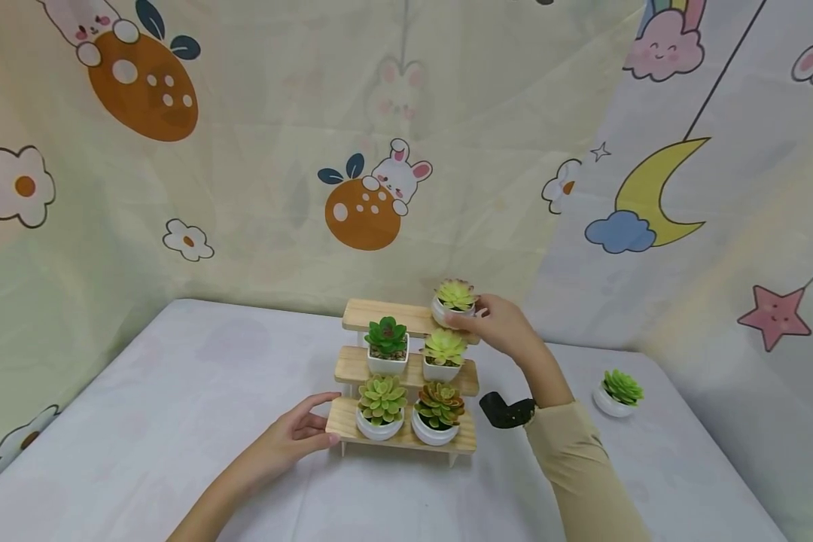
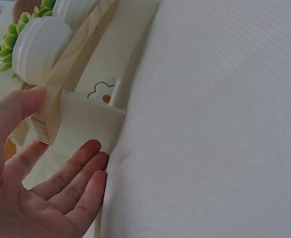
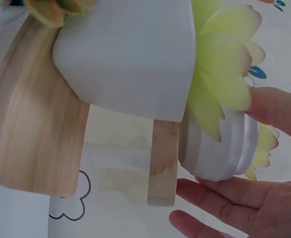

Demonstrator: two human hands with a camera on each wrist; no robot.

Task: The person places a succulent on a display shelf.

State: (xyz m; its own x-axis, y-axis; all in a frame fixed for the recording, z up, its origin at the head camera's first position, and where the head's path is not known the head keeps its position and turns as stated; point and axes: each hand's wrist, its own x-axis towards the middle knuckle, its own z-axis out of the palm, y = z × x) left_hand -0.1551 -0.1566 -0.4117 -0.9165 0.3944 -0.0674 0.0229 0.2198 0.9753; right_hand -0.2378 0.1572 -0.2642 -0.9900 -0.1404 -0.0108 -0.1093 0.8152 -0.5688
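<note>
My right hand (image 1: 504, 325) grips a round white pot with a pink-tipped pale green succulent (image 1: 455, 297) at the right end of the top board. In the right wrist view, thumb and fingers lie either side of that white pot (image 3: 220, 153). My left hand (image 1: 287, 436) pinches the left end of the bottom board of a three-tier wooden stand (image 1: 382, 312), with the lower fingers spread in the left wrist view. On the middle board stand a dark green succulent (image 1: 387, 340) and a light green one (image 1: 443, 350). A yellow-green succulent (image 1: 382, 403) and a reddish one (image 1: 438, 406) occupy the bottom board.
Another bright green succulent in a white pot (image 1: 616, 393) sits on the white-covered table (image 1: 142, 421) at the right. A black strap piece (image 1: 506, 412) shows beside the right wrist. A patterned cloth (image 1: 264, 188) hangs behind and around the table.
</note>
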